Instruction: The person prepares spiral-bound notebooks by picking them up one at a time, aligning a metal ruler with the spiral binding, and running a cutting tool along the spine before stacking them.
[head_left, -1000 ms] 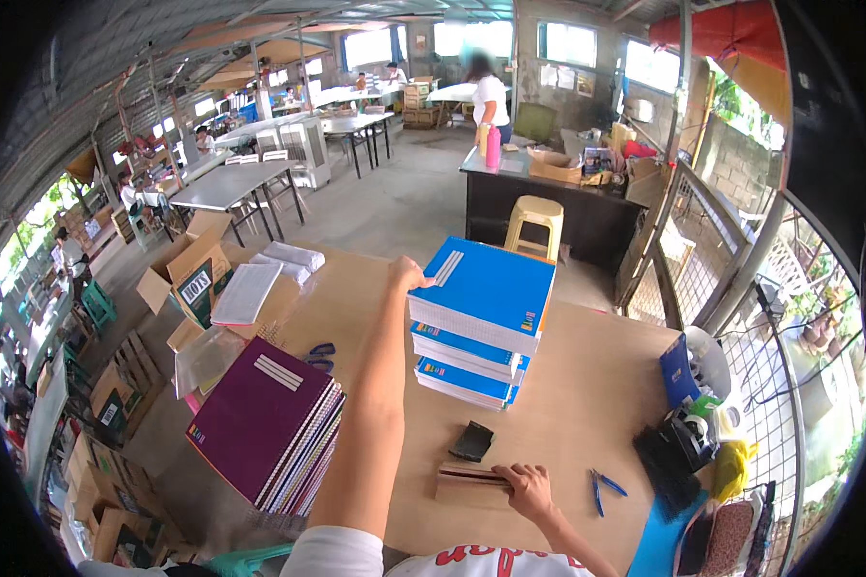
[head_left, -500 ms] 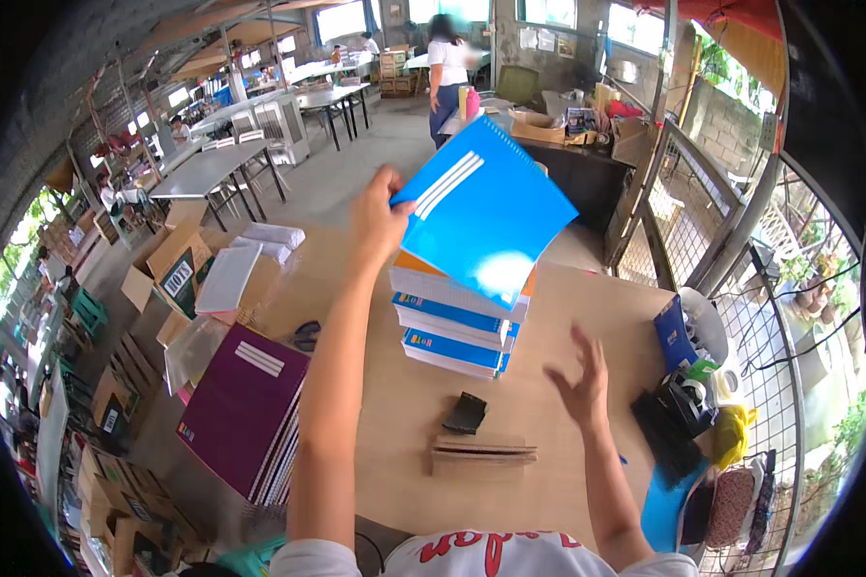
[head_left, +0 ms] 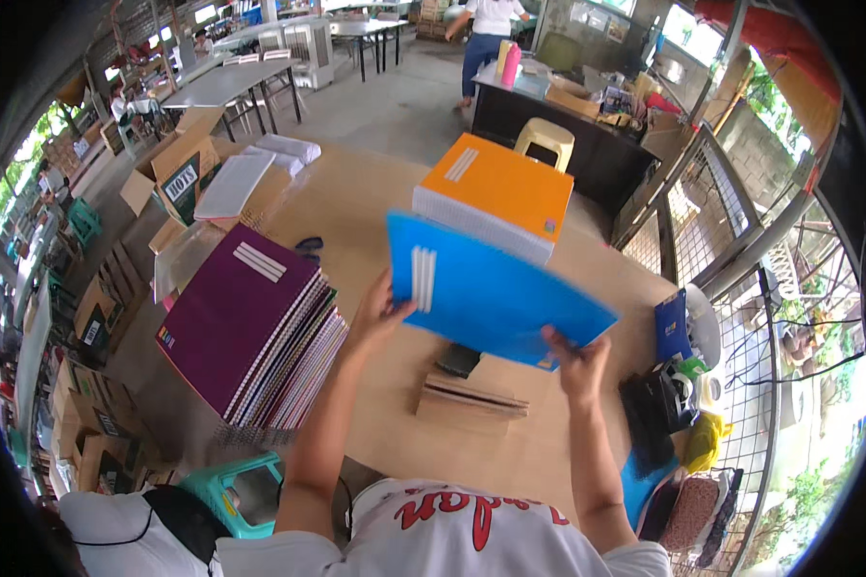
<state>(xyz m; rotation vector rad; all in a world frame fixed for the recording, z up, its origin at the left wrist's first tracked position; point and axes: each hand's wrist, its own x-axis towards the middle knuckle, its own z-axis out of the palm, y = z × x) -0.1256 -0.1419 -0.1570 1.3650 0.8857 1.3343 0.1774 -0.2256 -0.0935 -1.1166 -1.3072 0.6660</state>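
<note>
At your far left, a brown cardboard carton with raised flaps (head_left: 96, 423) sits low among other cartons; what lies inside it is too unclear to tell. Farther up, a second brown cardboard box with open flaps (head_left: 178, 168) shows its outer wall and dark label, but you cannot see down to its contents. Just beside it lie a flat white stack of sheets (head_left: 233, 185) and a white bundle (head_left: 287, 151). Nearer you, a tall pile of spiral-bound notebooks with a glossy purple cover on top (head_left: 223, 332) rises at the left edge of the tan surface (head_left: 356, 207).

Your left hand (head_left: 375, 315) has its fingers clamped on the left edge of a bright blue, rectangular notebook (head_left: 491, 293). You hold the notebook tilted above the surface, and it hides the lower part of an orange-topped block of notebooks (head_left: 500, 188) behind it. Below it lie a small black block (head_left: 459, 360) and a long brown block with a dark groove (head_left: 471, 396). Your right hand (head_left: 580, 363) pinches the notebook near its lower right corner, thumb over the cover.

Farther right, a small blue carton (head_left: 673, 325) stands against a whitish round tub (head_left: 706, 327); you cannot tell what the tub holds. Nearer you, beyond your right forearm, are black items (head_left: 649, 409) and a crumpled yellow bag (head_left: 707, 442).
</note>
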